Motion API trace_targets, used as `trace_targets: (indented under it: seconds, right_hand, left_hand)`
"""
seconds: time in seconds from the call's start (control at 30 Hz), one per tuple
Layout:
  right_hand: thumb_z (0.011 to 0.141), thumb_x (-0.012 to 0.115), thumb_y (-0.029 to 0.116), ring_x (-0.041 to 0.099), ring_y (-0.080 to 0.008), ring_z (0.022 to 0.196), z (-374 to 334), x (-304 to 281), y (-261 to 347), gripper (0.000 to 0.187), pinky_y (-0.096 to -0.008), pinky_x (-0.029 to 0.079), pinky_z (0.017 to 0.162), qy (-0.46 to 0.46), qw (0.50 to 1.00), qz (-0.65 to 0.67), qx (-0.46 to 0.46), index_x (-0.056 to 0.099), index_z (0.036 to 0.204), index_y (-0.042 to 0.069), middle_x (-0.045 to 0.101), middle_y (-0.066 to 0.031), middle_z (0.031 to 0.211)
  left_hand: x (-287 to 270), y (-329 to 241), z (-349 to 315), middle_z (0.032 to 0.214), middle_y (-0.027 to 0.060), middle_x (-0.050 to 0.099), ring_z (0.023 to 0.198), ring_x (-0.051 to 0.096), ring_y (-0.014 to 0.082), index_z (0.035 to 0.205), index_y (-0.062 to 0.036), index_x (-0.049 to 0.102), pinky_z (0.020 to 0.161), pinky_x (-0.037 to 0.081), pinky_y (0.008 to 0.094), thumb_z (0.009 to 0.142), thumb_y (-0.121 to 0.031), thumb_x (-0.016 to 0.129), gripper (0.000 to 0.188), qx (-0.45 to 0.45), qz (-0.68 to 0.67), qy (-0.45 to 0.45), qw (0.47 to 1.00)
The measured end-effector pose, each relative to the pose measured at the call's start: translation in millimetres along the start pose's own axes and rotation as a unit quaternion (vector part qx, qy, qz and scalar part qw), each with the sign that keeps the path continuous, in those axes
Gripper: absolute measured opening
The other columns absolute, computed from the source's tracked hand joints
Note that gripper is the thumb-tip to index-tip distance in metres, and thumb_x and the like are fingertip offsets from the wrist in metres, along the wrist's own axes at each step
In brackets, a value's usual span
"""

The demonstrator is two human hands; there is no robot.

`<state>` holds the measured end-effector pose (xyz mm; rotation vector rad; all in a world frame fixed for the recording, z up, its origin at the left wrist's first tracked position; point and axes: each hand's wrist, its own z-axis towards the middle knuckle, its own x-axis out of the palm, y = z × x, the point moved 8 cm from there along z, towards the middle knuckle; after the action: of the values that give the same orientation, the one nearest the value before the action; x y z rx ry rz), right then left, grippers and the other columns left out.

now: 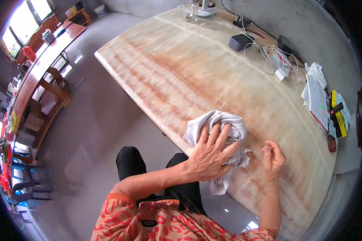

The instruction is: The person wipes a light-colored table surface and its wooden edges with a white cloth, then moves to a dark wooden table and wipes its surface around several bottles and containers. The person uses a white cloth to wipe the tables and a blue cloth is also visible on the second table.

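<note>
Along the near edge of the rust-streaked table [169, 60], the head view shows a crumpled white cloth [225, 117], one end hanging past the edge. The person's left hand [207, 158] rests on it, grip open, fingers spread and pressed into the folds. Beside it, the right hand [274, 160] curls loosely, apart from the cloth; whether its grip holds anything cannot be told. Farther back, a dark box [240, 42] sits near cables [271, 52].

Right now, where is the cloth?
In the head view, the cloth is right of centre, under the left hand at the near edge of the pale table.
</note>
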<state>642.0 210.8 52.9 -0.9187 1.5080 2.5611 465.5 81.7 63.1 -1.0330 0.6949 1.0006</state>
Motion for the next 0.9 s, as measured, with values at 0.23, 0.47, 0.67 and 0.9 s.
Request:
trace_targets:
  seconds: [0.23, 0.47, 0.67, 0.9]
  right_hand:
    - [0.090, 0.060, 0.007, 0.063, -0.0141, 0.082, -1.2, 2.1, 6.5, 0.019, -0.0274, 0.052, 0.073, 0.011, 1.000, -0.015, -0.007, 0.064, 0.108, 0.000, 0.065, -0.0073, 0.092]
    - [0.082, 0.064, 0.004, 0.063, -0.0228, 0.070, -0.8, 10.4, 33.1, 0.013, -0.0335, 0.051, 0.068, 0.016, 0.994, -0.059, -0.090, 0.066, 0.095, 0.003, 0.064, -0.0096, 0.078]
    - [0.078, 0.066, 0.005, 0.057, -0.0239, 0.065, -1.3, 20.5, 51.4, 0.009, -0.0358, 0.047, 0.064, 0.065, 0.985, -0.083, -0.135, 0.063, 0.087, 0.005, 0.058, -0.0075, 0.070]
    - [0.077, 0.063, 0.003, 0.057, -0.0270, 0.063, -6.6, 29.4, 55.7, 0.008, -0.0381, 0.046, 0.062, 0.076, 0.979, -0.073, -0.176, 0.062, 0.085, 0.003, 0.059, -0.0092, 0.070]
  left_hand:
    - [17.0, 15.2, 64.0, 0.141, 0.0253, 0.035, 0.128, 0.035, 0.0501, 0.132, -0.0213, 0.050, 0.098, 0.029, 0.0695, 0.067, -0.044, 0.074, 0.073, 0.036, 0.040, -0.051, 0.997]
    - [47.2, 67.7, 131.2, 0.144, 0.0229, 0.033, 0.130, 0.033, 0.0494, 0.135, -0.0301, 0.048, 0.095, 0.027, 0.0751, 0.074, -0.057, 0.067, 0.069, 0.009, 0.099, -0.075, 0.992]
    - [52.5, 107.3, 175.0, 0.144, 0.0199, 0.034, 0.131, 0.032, 0.0442, 0.136, -0.0301, 0.046, 0.101, 0.021, 0.0721, 0.078, -0.058, 0.064, 0.066, -0.087, 0.089, -0.036, 0.992]
    - [16.9, 89.0, 78.9, 0.137, 0.0176, 0.038, 0.127, 0.037, 0.0408, 0.130, -0.0237, 0.050, 0.099, 0.028, 0.0647, 0.078, -0.041, 0.069, 0.058, -0.010, 0.107, -0.059, 0.993]
